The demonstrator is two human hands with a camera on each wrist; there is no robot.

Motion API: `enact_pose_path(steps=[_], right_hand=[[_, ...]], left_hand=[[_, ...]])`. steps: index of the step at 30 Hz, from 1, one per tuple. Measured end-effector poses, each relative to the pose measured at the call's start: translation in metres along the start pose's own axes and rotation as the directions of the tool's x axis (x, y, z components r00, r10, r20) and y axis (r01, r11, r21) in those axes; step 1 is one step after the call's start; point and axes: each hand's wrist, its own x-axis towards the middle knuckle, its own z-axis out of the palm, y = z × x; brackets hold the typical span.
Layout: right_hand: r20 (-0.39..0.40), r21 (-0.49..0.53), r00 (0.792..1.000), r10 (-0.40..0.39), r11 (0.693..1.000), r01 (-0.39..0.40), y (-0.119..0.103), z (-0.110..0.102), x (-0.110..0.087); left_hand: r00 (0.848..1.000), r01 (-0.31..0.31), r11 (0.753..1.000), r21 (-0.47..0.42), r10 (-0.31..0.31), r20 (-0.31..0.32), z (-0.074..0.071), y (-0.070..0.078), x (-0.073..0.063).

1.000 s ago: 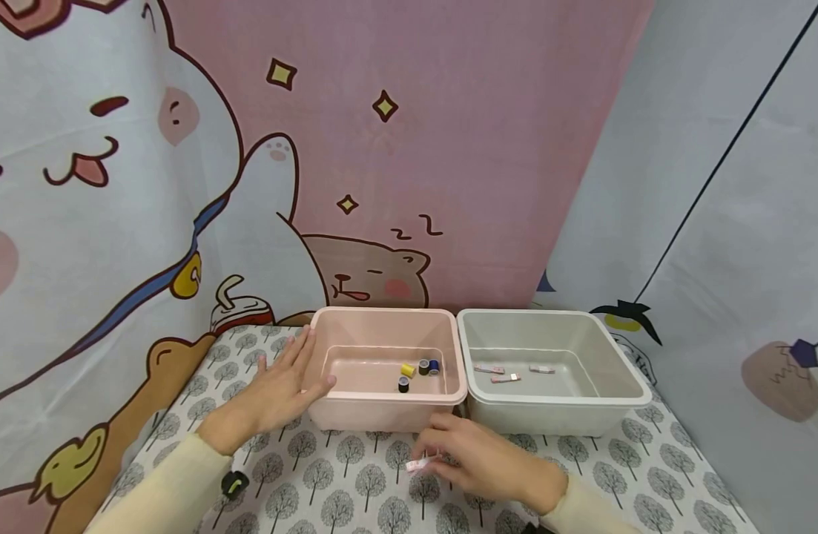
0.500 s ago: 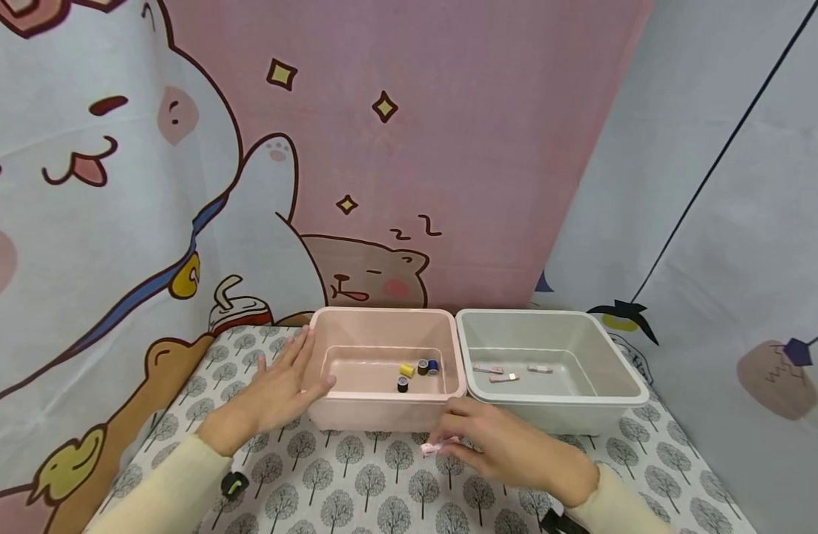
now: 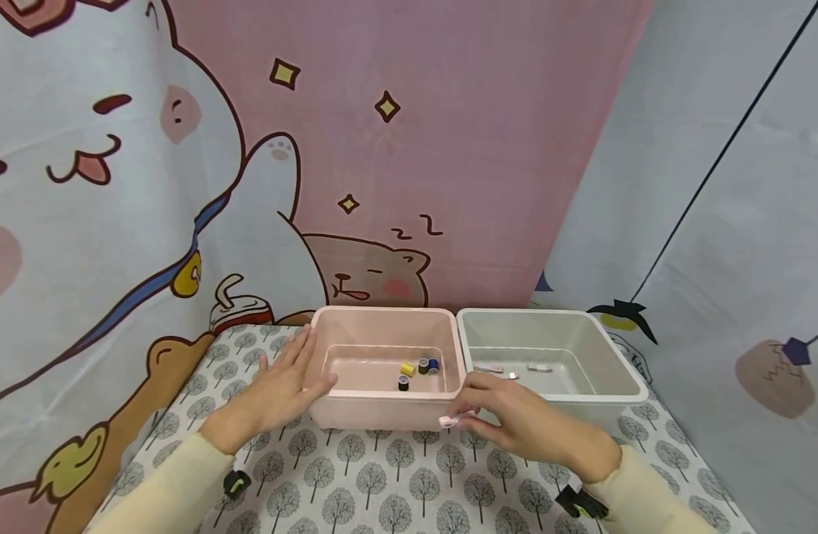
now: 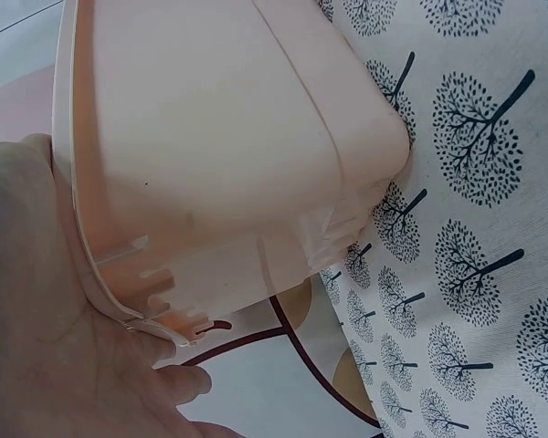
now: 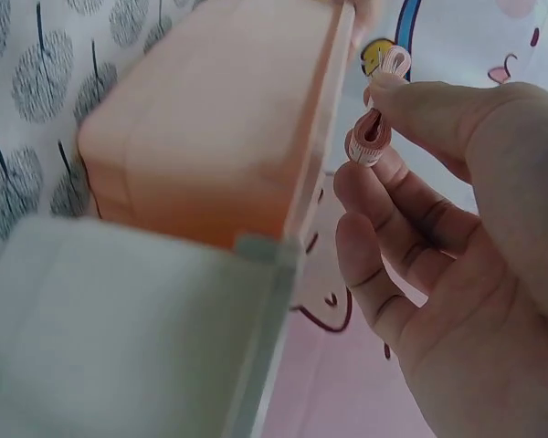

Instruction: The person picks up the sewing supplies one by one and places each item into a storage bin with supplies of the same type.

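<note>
My right hand (image 3: 515, 415) pinches a small coiled pink-and-white tape measure (image 5: 373, 128) between thumb and fingers. It is just in front of and above the near rims, where the two bins meet. In the head view only the end of the tape measure shows past the fingers. The left hand (image 3: 275, 393) rests with straight fingers against the left rim of the pink bin (image 3: 382, 412). Several thread spools, among them a yellow spool (image 3: 408, 368), lie in that bin. Small pink-and-white pieces, one a flat strip (image 3: 540, 368), lie in the pale grey bin (image 3: 609, 398).
Both bins stand side by side on a tree-print tablecloth (image 3: 338, 508). Behind them hangs a pink cartoon backdrop (image 3: 475, 148), and a pale grey sheet (image 3: 736, 222) hangs at the right. Each wrist wears a small black camera (image 3: 582, 503).
My right hand has risen from the tablecloth and moved right, toward the bins' near rims, carrying the tape measure. The left hand has stayed at the pink bin.
</note>
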Motion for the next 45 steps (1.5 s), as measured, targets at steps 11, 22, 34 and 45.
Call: enact_pose_path(steps=[11, 22, 34, 45], right_hand=[[-0.038, -0.018, 0.997, 0.061, 0.998, -0.062, 0.029, -0.03, 0.001], [-0.054, -0.018, 0.989, 0.136, 0.99, -0.137, 0.064, -0.047, -0.003], [-0.001, -0.087, 0.967, 0.256, 0.963, -0.255, 0.095, -0.073, 0.002], [-0.025, -0.136, 0.962, 0.272, 0.952, -0.273, 0.127, -0.086, 0.008]], left_hand=[[1.0, 0.007, 0.999, 0.051, -0.006, -0.015, 0.0, 0.0, 0.0], [0.999, 0.039, 0.99, 0.132, -0.037, -0.02, 0.001, 0.004, -0.003], [0.998, 0.041, 0.982, 0.186, -0.03, -0.063, 0.002, 0.007, -0.002], [0.997, 0.046, 0.978, 0.205, -0.031, -0.075, 0.001, 0.01, -0.001]])
